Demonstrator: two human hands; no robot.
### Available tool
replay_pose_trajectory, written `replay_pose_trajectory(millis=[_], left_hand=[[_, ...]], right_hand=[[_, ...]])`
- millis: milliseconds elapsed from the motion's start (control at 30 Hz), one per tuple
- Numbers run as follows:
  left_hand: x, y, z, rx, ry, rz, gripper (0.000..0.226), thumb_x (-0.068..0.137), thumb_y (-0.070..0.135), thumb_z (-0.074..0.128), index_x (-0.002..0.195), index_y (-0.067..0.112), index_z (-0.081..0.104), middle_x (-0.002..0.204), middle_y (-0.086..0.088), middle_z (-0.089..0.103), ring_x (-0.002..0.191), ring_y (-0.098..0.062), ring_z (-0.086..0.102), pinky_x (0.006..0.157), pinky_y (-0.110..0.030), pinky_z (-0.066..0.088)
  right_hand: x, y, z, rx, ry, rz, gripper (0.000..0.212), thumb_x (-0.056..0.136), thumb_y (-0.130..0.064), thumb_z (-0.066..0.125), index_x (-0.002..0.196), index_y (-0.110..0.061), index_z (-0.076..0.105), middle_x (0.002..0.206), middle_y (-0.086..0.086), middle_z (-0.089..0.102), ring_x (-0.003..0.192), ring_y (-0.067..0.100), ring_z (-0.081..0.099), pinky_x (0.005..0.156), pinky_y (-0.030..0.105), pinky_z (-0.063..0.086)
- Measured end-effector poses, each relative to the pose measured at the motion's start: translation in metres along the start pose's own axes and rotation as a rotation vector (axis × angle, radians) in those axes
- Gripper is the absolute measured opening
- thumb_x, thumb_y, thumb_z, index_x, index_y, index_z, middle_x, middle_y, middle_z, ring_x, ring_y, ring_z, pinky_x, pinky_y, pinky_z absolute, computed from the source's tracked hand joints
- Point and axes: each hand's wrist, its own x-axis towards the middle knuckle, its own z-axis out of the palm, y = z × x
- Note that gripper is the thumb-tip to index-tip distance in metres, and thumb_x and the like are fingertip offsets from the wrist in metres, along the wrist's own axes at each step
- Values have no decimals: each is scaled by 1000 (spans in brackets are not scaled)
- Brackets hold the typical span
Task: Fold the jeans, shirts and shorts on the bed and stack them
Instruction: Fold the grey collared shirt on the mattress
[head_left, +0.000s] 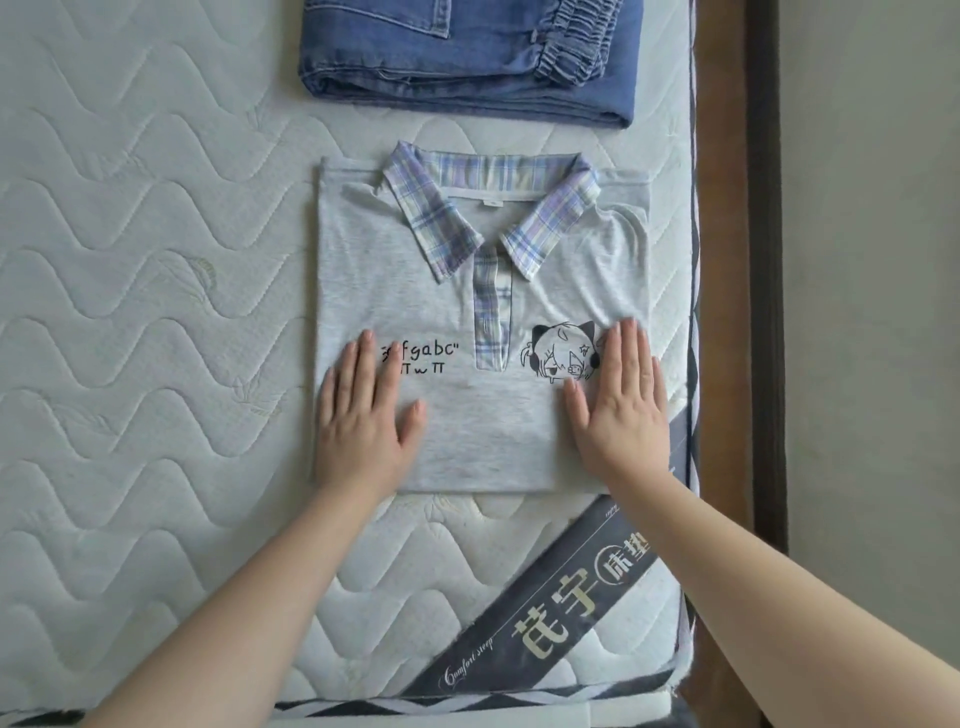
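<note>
Now the folded grey shirt (483, 332) lies on the bed (156, 260), just before the folded jeans (467, 57); left hand (363, 415) and right hand (618, 400) press it flat, fingers straight.

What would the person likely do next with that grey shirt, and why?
Probably lift the folded grey polo shirt onto the folded jeans beyond it. Both hands, left hand and right hand, lie flat on it, and it already looks like a neat rectangle.

Grey branded band (545, 597) – crossing quilted mattress (130, 260); brown floor strip (719, 156).
</note>
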Motion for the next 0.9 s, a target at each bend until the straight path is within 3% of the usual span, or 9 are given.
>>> replay_pose_trajectory(millis=[167,300,400,700,900], left_hand=[[79,8,-13,1,111,8,62,100,39,30,155,11,26,162,-11,24,149,-27,22,122,-44,16],[140,-2,-13,-38,81,-73,70,97,43,27,154,3,22,162,-14,18,151,-29,15,123,-42,8],[149,-15,-3,-12,88,-49,73,97,44,31,154,1,21,162,-17,17,151,-30,14,123,-42,9],[149,-14,2,53,44,-103,77,92,47,35,156,8,18,160,-30,8,150,-41,8,123,-49,8],[151,-19,7,75,32,-83,79,93,49,31,157,8,7,162,-27,3,151,-37,3,123,-47,8]], right_hand=[[69,-27,-13,11,96,-50,69,101,-47,23,157,-11,4,165,5,2,151,15,-3,122,30,-5],[121,-32,-17,-66,66,-105,74,100,-54,17,156,-8,3,165,8,1,151,17,-3,123,33,-4],[137,-21,-14,-101,75,-114,81,98,-62,17,156,-7,6,165,8,1,152,18,-2,123,34,-1],[139,-19,-8,-76,98,-50,82,96,-60,28,156,-6,10,163,18,3,151,27,2,123,42,6],[139,-18,-8,-76,77,-53,81,96,-59,25,156,-6,7,164,16,0,152,25,-2,123,42,5]])
